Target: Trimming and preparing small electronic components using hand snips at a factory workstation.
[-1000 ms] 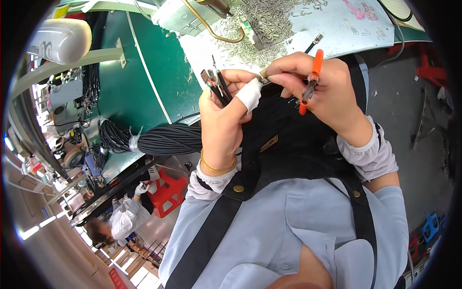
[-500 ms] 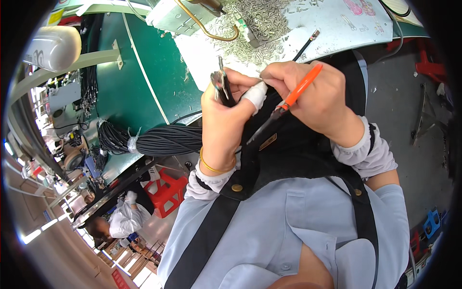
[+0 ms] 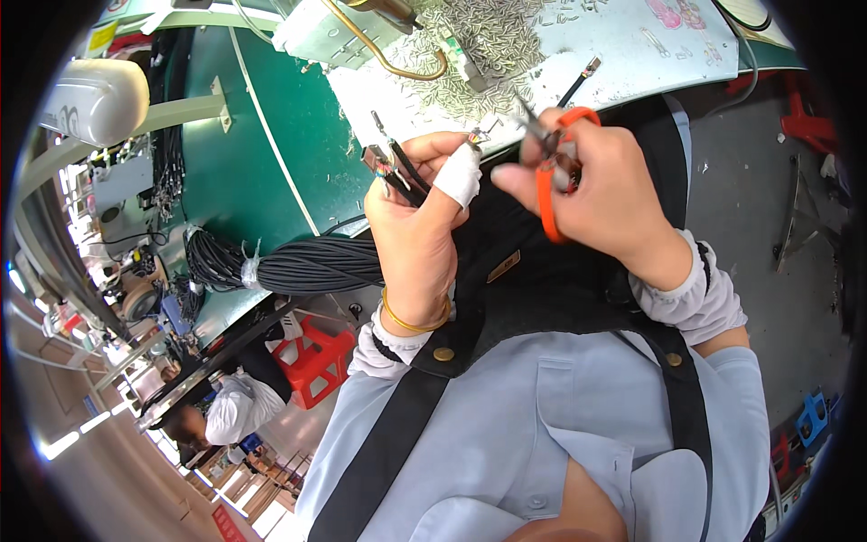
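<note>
My left hand point(image 3: 411, 235), its thumb wrapped in white, is closed around several thin black cables point(image 3: 408, 166). Metal tips and coloured wires show at their ends. Between its thumb and forefinger a cable end with fanned-out coloured wires point(image 3: 479, 136) sticks up. To the right, my right hand point(image 3: 623, 199) grips scissors point(image 3: 547, 200) with orange handles. Their blurred blades point up and left, a short way from the cable end and apart from it. Another black cable point(image 3: 573, 88) with a metal tip lies beyond the right hand.
Small metal pins point(image 3: 492, 45) are heaped on the white board point(image 3: 623, 68) ahead. A machine with a bent brass tube point(image 3: 388, 60) overhangs them. Bundled black cable point(image 3: 316, 263) lies left on the green table point(image 3: 298, 135). A red stool point(image 3: 316, 361) and a seated person point(image 3: 239, 406) are lower left.
The scissors have turned in my right hand, from blades pointing down toward me to up and left. My right fingers have left the cable end, and my left hand has shifted slightly left.
</note>
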A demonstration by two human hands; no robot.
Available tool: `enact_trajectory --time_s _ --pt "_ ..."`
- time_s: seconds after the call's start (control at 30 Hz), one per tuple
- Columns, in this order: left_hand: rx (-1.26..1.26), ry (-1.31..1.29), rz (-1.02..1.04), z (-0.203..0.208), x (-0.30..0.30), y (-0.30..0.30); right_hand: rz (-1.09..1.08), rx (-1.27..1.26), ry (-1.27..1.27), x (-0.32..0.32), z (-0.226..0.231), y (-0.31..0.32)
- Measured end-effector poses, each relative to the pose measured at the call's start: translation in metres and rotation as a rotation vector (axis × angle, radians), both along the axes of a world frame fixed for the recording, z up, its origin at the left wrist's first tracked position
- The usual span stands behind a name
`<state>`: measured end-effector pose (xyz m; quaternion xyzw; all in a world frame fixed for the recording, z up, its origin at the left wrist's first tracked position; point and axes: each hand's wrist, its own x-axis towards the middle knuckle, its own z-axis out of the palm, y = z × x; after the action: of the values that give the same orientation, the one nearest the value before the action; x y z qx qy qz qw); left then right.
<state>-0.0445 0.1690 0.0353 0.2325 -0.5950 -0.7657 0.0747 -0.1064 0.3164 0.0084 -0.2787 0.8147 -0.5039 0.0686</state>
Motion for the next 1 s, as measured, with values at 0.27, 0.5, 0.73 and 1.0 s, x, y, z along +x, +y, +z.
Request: enact_trajectory --time_s 0.27,0.5,0.73,1.0 --pt "-0.189 0.048 0.021 0.002 -0.002 0.006 0.061 0.162 0.036 0.007 -0.003 -0.004" --pt "0.103 -0.033 -0.086 -0.005 -0.029 -0.026 0.039 -0.156 -0.539 -0.004 0.001 -0.003" --pt "0.11 0.006 -0.072 -0.01 -0.065 -0.036 -0.195 -0.318 -0.2 -0.044 -0.004 -0.038" --pt "0.193 -0.064 -0.183 -0.01 -0.074 -0.051 -0.108 -0.232 -0.429 -0.066 0.001 -0.047"
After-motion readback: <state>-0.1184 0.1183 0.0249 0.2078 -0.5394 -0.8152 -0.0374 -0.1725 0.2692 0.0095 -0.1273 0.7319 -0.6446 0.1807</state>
